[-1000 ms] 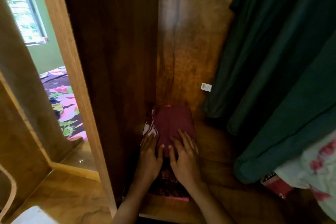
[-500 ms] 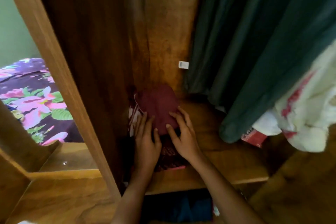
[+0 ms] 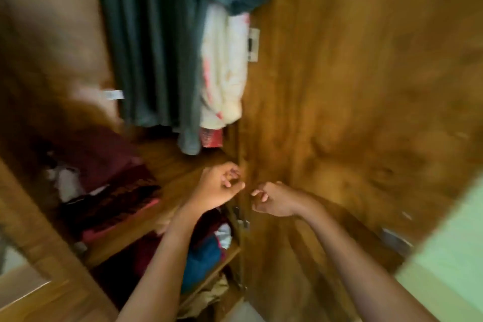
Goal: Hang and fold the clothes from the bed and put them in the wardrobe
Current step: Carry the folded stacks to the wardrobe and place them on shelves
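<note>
i see both hands empty in mid-air in front of the wardrobe: the left hand (image 3: 218,185) hangs with loosely curled fingers over the right end of the shelf (image 3: 180,165), and the right hand (image 3: 271,198), just as loosely curled, sits near it before the wooden door (image 3: 339,86); neither touches cloth. the folded maroon garment (image 3: 102,157) lies on a stack at the shelf's left end, and the stack's lower layers reach the front edge. my worry is that stack: it looks uneven, so a brush from a forearm could slide the top fold off the front edge onto the jumbled clothes (image 3: 203,253) on the shelf below. the hanging dark green clothes (image 3: 146,47) and the white garment (image 3: 222,73) drop close to the shelf's back right corner and could snag a reaching hand. heavy motion blur smears everything; the bed is out of view, so i cannot judge how much remains.
</note>
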Demonstrator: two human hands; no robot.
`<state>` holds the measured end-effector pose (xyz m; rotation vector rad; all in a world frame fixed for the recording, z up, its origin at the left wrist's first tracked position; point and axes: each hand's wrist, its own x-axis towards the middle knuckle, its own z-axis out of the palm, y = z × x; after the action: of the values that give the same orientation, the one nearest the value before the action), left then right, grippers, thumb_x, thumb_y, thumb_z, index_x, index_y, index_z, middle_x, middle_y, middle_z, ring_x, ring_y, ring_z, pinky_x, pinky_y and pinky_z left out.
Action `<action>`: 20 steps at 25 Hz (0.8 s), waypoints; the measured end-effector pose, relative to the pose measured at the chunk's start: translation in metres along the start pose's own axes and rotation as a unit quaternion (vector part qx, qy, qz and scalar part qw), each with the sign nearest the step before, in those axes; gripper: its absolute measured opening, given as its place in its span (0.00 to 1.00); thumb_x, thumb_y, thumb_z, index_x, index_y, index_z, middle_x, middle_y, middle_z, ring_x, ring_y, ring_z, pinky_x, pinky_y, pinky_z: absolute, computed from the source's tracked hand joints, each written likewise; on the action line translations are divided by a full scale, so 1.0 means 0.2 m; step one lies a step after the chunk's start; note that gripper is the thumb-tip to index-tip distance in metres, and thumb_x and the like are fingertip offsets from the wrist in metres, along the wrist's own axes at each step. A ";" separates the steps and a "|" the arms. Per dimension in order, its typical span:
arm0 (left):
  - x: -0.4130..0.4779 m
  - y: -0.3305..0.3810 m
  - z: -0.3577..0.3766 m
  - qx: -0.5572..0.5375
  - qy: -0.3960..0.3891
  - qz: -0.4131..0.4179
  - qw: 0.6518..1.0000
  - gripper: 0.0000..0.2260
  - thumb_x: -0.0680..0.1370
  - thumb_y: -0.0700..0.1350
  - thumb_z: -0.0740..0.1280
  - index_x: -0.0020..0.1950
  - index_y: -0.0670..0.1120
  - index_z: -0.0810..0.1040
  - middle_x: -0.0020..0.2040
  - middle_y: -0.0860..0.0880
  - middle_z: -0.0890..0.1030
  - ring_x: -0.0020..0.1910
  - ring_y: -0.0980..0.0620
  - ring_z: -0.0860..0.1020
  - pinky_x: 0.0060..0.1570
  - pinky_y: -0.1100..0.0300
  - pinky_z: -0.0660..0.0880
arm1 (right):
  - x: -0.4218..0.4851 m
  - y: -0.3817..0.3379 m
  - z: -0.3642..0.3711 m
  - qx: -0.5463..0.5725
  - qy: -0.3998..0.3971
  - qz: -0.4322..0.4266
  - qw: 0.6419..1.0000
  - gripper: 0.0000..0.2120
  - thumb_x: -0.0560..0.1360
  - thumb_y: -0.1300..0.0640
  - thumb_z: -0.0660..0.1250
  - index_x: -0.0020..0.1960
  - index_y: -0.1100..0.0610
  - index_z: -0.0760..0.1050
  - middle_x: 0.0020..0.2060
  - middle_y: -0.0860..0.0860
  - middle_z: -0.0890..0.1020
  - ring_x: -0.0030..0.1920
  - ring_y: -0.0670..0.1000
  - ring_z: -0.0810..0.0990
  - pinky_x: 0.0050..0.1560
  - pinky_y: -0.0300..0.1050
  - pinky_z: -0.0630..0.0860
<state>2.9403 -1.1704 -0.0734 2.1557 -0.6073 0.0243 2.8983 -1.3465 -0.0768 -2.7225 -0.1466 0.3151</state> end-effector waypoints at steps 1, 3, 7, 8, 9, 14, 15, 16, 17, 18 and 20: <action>-0.04 0.11 0.13 0.035 -0.111 -0.004 0.993 0.11 0.71 0.47 0.73 0.52 0.49 0.78 0.45 0.54 0.80 0.44 0.53 0.79 0.47 0.61 0.76 | -0.22 0.11 0.01 -0.001 -0.009 0.041 0.999 0.20 0.76 0.49 0.65 0.66 0.55 0.71 0.59 0.55 0.78 0.60 0.54 0.75 0.59 0.47 0.73; -0.17 0.38 0.42 0.126 -0.303 0.018 0.944 0.14 0.72 0.51 0.72 0.55 0.53 0.76 0.49 0.54 0.79 0.49 0.53 0.77 0.53 0.58 0.76 | -0.69 0.30 0.05 0.009 -0.022 0.117 0.993 0.21 0.77 0.49 0.65 0.67 0.56 0.71 0.61 0.55 0.77 0.60 0.54 0.76 0.60 0.46 0.73; -0.54 1.04 1.11 0.229 -0.528 0.174 0.799 0.21 0.72 0.53 0.72 0.62 0.48 0.74 0.53 0.48 0.80 0.47 0.52 0.77 0.45 0.59 0.74 | -1.74 0.65 0.14 0.058 0.014 0.335 0.940 0.23 0.75 0.45 0.67 0.66 0.53 0.71 0.59 0.53 0.77 0.49 0.52 0.77 0.55 0.48 0.76; -0.67 1.22 1.28 0.232 -0.555 0.218 0.769 0.22 0.73 0.54 0.71 0.63 0.48 0.74 0.50 0.48 0.80 0.45 0.52 0.77 0.41 0.60 0.73 | -2.03 0.72 0.16 0.062 0.039 0.396 0.915 0.23 0.75 0.44 0.67 0.66 0.53 0.71 0.59 0.53 0.77 0.51 0.53 0.77 0.57 0.49 0.76; -0.81 1.40 1.44 0.222 -0.577 0.253 0.744 0.22 0.73 0.53 0.71 0.63 0.47 0.74 0.47 0.49 0.79 0.43 0.53 0.77 0.38 0.61 0.71 | -2.33 0.77 0.20 0.062 0.065 0.451 0.888 0.23 0.75 0.45 0.67 0.66 0.53 0.71 0.59 0.54 0.76 0.56 0.54 0.76 0.59 0.48 0.74; -1.59 2.08 2.11 0.241 -0.626 0.398 0.626 0.22 0.72 0.51 0.72 0.63 0.46 0.74 0.52 0.44 0.81 0.38 0.53 0.75 0.33 0.63 0.69 | -3.66 0.74 0.52 0.180 0.145 0.670 0.706 0.27 0.75 0.49 0.69 0.69 0.56 0.65 0.57 0.53 0.71 0.53 0.54 0.76 0.35 0.36 0.71; -1.79 2.21 2.21 0.243 -0.640 0.425 0.593 0.22 0.72 0.51 0.73 0.63 0.46 0.74 0.53 0.44 0.81 0.39 0.52 0.76 0.34 0.63 0.69 | -3.90 0.69 0.59 0.211 0.150 0.698 0.667 0.28 0.74 0.49 0.70 0.70 0.56 0.65 0.57 0.53 0.71 0.49 0.54 0.76 0.34 0.37 0.71; -1.99 2.36 2.30 0.223 -0.659 0.446 0.563 0.22 0.72 0.50 0.73 0.62 0.46 0.74 0.52 0.45 0.81 0.39 0.53 0.76 0.34 0.63 0.69 | -4.13 0.63 0.66 0.241 0.160 0.720 0.631 0.30 0.73 0.49 0.71 0.70 0.56 0.65 0.59 0.54 0.73 0.48 0.54 0.77 0.37 0.39 0.73; -2.19 2.50 2.38 0.191 -0.684 0.460 0.533 0.21 0.72 0.49 0.73 0.62 0.46 0.74 0.51 0.46 0.81 0.39 0.54 0.76 0.34 0.63 0.69 | -4.35 0.58 0.72 0.271 0.176 0.734 0.597 0.30 0.72 0.49 0.72 0.70 0.56 0.65 0.61 0.54 0.74 0.48 0.54 0.77 0.41 0.43 0.76; -2.39 2.63 2.45 0.162 -0.709 0.469 0.501 0.20 0.72 0.49 0.73 0.62 0.46 0.75 0.49 0.47 0.80 0.39 0.55 0.77 0.34 0.64 0.70 | -4.55 0.53 0.78 0.297 0.199 0.744 0.565 0.31 0.71 0.49 0.73 0.69 0.56 0.66 0.61 0.56 0.76 0.49 0.55 0.79 0.45 0.47 0.78; -2.78 2.87 2.57 0.132 -0.741 0.494 0.436 0.19 0.73 0.48 0.73 0.61 0.46 0.75 0.48 0.47 0.80 0.38 0.55 0.77 0.35 0.63 0.71 | -4.91 0.43 0.87 0.326 0.245 0.758 0.508 0.29 0.71 0.49 0.73 0.67 0.57 0.69 0.59 0.57 0.78 0.50 0.55 0.80 0.51 0.53 0.79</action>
<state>2.1028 -1.6180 -0.0893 1.0882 -2.8962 -1.3180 1.9089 -1.5038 -0.0723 -1.2914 2.0661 -0.0365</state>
